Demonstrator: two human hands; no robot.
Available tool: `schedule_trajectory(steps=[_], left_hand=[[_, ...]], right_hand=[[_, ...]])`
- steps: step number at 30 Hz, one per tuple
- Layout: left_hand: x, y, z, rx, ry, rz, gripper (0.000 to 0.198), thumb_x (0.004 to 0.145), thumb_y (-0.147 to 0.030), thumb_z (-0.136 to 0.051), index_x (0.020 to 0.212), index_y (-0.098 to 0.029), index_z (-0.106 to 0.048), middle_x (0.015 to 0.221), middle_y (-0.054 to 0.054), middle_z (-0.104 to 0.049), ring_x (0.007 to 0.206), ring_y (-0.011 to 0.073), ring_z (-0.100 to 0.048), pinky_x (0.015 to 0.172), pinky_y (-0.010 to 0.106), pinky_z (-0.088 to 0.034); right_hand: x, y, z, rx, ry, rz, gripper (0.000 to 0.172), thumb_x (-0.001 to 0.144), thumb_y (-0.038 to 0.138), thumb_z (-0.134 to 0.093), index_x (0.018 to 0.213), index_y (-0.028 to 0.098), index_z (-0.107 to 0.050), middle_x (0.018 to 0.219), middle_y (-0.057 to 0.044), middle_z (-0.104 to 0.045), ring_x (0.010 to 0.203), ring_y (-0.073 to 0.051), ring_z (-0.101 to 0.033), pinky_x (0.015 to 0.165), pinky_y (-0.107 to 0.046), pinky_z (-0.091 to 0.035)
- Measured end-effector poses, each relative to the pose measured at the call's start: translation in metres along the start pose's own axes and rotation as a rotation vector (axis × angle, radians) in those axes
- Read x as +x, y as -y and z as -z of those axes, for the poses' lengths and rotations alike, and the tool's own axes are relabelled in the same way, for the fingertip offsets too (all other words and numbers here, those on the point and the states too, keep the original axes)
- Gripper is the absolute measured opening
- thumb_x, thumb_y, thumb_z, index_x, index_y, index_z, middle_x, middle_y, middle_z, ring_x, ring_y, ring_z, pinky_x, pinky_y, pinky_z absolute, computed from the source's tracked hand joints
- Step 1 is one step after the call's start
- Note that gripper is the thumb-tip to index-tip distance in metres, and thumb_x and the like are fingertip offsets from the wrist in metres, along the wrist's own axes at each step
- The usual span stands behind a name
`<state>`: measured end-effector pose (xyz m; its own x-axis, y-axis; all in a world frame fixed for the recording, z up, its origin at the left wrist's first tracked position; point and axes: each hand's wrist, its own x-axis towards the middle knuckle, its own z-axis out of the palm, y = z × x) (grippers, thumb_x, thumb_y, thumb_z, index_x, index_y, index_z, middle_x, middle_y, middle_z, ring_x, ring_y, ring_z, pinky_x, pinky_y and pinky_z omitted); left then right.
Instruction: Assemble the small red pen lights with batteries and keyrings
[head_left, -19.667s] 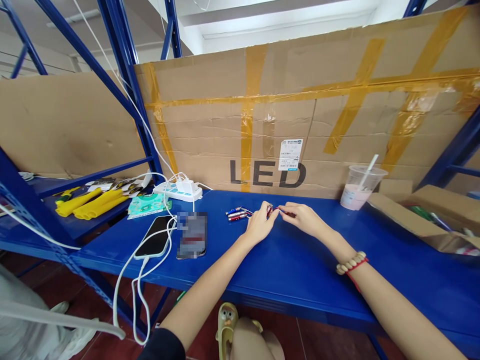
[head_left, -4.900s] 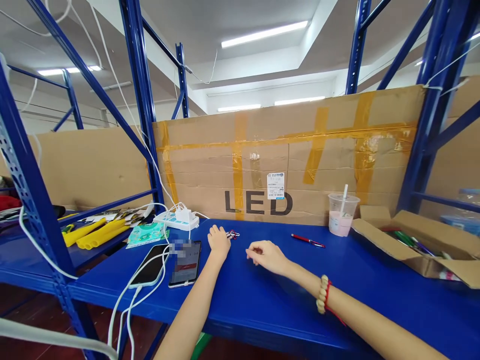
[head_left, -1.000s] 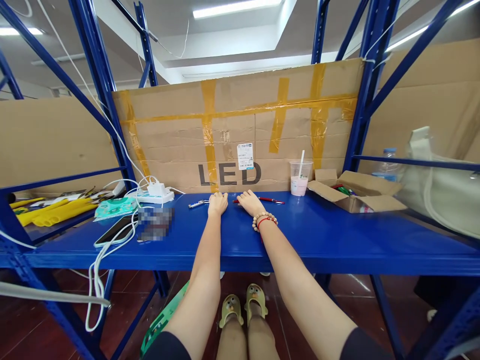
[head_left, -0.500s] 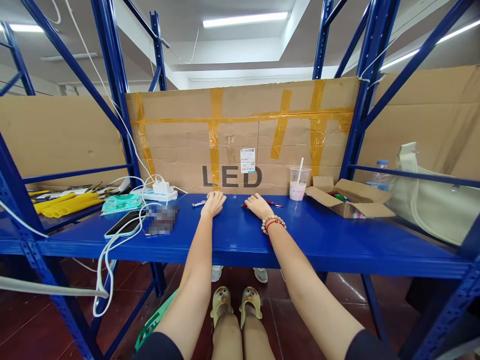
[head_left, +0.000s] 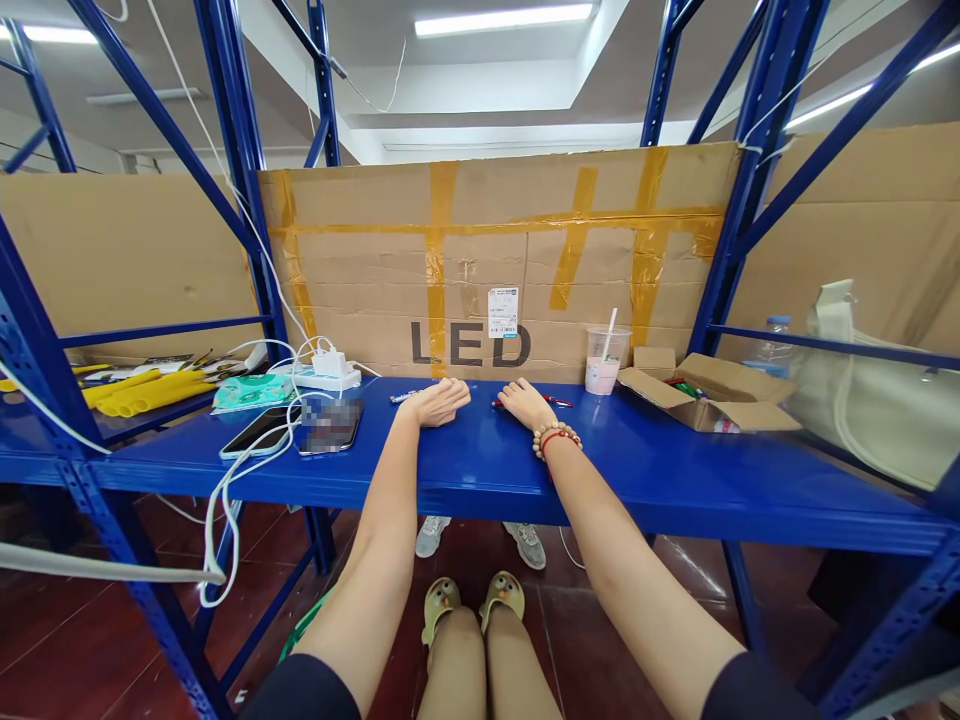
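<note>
Red pen (head_left: 556, 402) lies on the blue shelf (head_left: 645, 470) at mid-frame, its near end hidden behind the right hand (head_left: 523, 402). A small silver keychain piece (head_left: 401, 397) sits just left of the left hand (head_left: 442, 402). Both hands rest palm-down, fingers loosely together, gripping nothing — judging by that, no handling is under way and the 2 items lie loose. Containers, right of centre: the open cardboard box (head_left: 720, 412) shows green and red items at its back — the plastic cup (head_left: 604, 362) holds a pink drink and 1 straw.
</note>
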<state>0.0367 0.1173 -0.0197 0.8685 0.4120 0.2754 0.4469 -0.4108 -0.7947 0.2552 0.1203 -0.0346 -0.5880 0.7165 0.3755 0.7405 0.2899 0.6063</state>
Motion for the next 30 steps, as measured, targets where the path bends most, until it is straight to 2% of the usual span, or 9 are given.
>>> schedule_trajectory(steps=[4,6,9,15,20,22,25,30], left_hand=[[-0.002,0.001,0.008,-0.317,0.042,0.026,0.032,0.084,-0.021,-0.027,0.113,-0.019,-0.041,0.118,0.014,-0.039,0.110,0.0257,-0.035,0.095,0.039,-0.024],[-0.004,0.003,0.010,-0.406,0.070,0.046,0.031,0.083,-0.024,-0.032,0.112,-0.021,-0.042,0.119,0.012,-0.039,0.112,0.0252,-0.035,0.096,0.039,-0.023],[-0.005,0.009,0.011,-0.422,0.065,0.013,0.031,0.082,-0.025,-0.033,0.111,-0.021,-0.042,0.119,0.012,-0.040,0.112,0.0248,-0.035,0.096,0.038,-0.023],[0.005,0.018,0.008,-0.407,0.052,-0.176,0.027,0.082,-0.025,-0.033,0.103,-0.020,-0.047,0.113,0.012,-0.044,0.108,0.0229,-0.038,0.095,0.035,-0.023],[0.029,0.004,0.007,-0.346,0.070,-0.122,0.030,0.084,-0.025,-0.030,0.099,-0.013,-0.053,0.106,0.015,-0.048,0.103,0.0245,-0.041,0.090,0.037,-0.025],[0.039,-0.005,0.002,-0.307,0.091,-0.052,0.032,0.083,-0.024,-0.032,0.101,-0.009,-0.053,0.108,0.017,-0.048,0.102,0.0263,-0.041,0.087,0.038,-0.027],[0.050,-0.016,-0.008,-0.339,0.118,0.127,0.035,0.084,-0.025,-0.031,0.099,-0.005,-0.055,0.108,0.018,-0.048,0.100,0.0271,-0.043,0.085,0.038,-0.029],[0.067,-0.026,-0.023,-0.577,0.224,0.586,0.034,0.085,-0.023,-0.029,0.101,-0.006,-0.054,0.115,0.017,-0.046,0.104,0.0268,-0.045,0.087,0.039,-0.032]], right_hand=[[-0.001,0.002,0.004,0.000,0.002,0.009,0.029,0.085,0.006,-0.031,0.094,0.008,-0.059,0.094,-0.014,-0.057,0.091,-0.022,-0.048,0.082,-0.034,-0.029],[-0.001,0.002,0.006,-0.001,0.002,0.014,0.029,0.084,0.005,-0.031,0.094,0.007,-0.059,0.094,-0.014,-0.057,0.090,-0.022,-0.048,0.081,-0.034,-0.029],[-0.001,0.000,0.007,-0.002,0.003,0.021,0.030,0.084,0.005,-0.031,0.093,0.007,-0.059,0.093,-0.014,-0.058,0.089,-0.022,-0.047,0.081,-0.034,-0.029],[0.001,-0.010,0.012,0.006,0.016,0.032,0.033,0.084,0.004,-0.028,0.093,0.007,-0.059,0.094,-0.015,-0.057,0.089,-0.022,-0.047,0.081,-0.034,-0.028],[0.017,-0.002,0.013,0.049,0.004,0.067,0.032,0.084,0.005,-0.028,0.095,0.006,-0.058,0.096,-0.015,-0.055,0.088,-0.022,-0.048,0.080,-0.034,-0.027],[0.025,0.005,0.009,0.079,-0.005,0.075,0.031,0.084,0.006,-0.028,0.095,0.005,-0.058,0.097,-0.016,-0.055,0.088,-0.022,-0.049,0.080,-0.034,-0.027],[0.033,0.011,-0.001,0.139,-0.005,0.058,0.031,0.085,0.006,-0.027,0.096,0.005,-0.056,0.099,-0.016,-0.054,0.087,-0.021,-0.050,0.079,-0.033,-0.028],[0.040,0.012,-0.016,0.423,0.035,-0.027,0.026,0.088,0.013,-0.030,0.099,0.007,-0.054,0.102,-0.014,-0.054,0.095,-0.021,-0.048,0.082,-0.032,-0.027]])
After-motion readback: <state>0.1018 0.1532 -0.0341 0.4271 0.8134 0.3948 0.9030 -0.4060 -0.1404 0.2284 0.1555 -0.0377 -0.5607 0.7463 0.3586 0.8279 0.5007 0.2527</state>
